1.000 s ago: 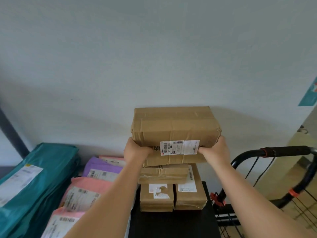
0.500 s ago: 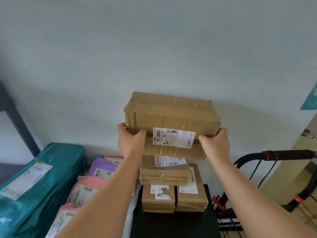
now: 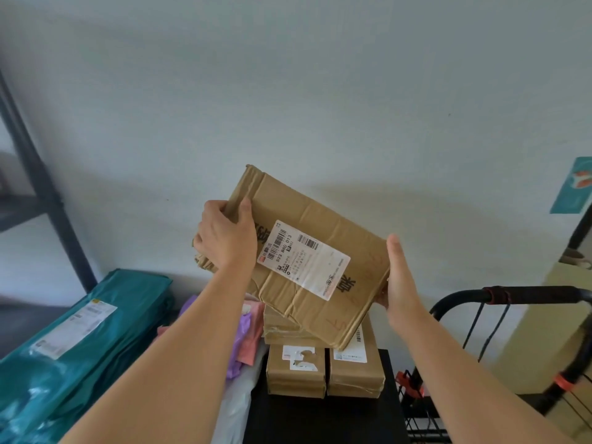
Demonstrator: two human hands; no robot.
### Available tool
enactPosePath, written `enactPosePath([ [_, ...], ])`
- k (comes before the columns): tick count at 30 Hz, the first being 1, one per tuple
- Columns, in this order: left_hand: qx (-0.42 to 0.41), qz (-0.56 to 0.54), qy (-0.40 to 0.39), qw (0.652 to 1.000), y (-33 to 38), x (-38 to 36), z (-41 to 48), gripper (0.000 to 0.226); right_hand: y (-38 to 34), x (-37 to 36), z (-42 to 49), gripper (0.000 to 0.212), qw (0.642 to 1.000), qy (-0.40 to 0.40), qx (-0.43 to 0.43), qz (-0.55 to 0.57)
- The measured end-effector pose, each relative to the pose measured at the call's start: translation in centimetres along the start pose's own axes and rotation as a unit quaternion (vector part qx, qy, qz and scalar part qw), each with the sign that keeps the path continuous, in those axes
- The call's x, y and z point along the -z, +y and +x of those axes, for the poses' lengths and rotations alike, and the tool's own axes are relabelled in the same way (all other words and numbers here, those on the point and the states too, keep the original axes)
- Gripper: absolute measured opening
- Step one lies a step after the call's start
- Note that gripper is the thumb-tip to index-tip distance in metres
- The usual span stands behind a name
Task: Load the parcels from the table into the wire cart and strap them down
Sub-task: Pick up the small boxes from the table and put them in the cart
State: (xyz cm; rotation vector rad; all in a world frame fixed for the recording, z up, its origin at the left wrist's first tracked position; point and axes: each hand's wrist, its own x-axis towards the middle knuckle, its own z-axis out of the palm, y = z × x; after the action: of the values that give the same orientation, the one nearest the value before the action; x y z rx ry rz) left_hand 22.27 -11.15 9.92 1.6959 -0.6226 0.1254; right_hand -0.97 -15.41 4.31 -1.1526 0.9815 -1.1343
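Note:
A large brown cardboard parcel (image 3: 307,225) with a white shipping label is up in the air in front of the wall, tilted down to the right. My left hand (image 3: 224,238) grips its upper left corner, fingers curled over the edge. My right hand (image 3: 400,280) presses flat against its right end, fingers straight. Below it, smaller brown parcels (image 3: 323,370) are stacked on the black table (image 3: 320,421). The wire cart (image 3: 455,299), black with a curved handle and red clips, stands to the right.
Green (image 3: 67,341), purple and pink (image 3: 250,334) mailer bags lie piled at the left. A black shelf post (image 3: 35,174) rises at the far left. The pale wall is close behind the table. A yellowish surface (image 3: 563,322) lies beyond the cart.
The parcel has risen off the stack and tipped, its left end up and right end down. My left hand shifted to the upper corner; my right hand flattened against the end.

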Motion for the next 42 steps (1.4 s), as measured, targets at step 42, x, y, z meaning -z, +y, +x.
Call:
enactPosePath([
  [42, -0.004, -0.058, -0.319, 0.946, 6.8, 1.2, -25.0, 0.083, 3.4, 24.2, -28.5, 0.079, 0.944, 0.193, -0.07, 0.258],
])
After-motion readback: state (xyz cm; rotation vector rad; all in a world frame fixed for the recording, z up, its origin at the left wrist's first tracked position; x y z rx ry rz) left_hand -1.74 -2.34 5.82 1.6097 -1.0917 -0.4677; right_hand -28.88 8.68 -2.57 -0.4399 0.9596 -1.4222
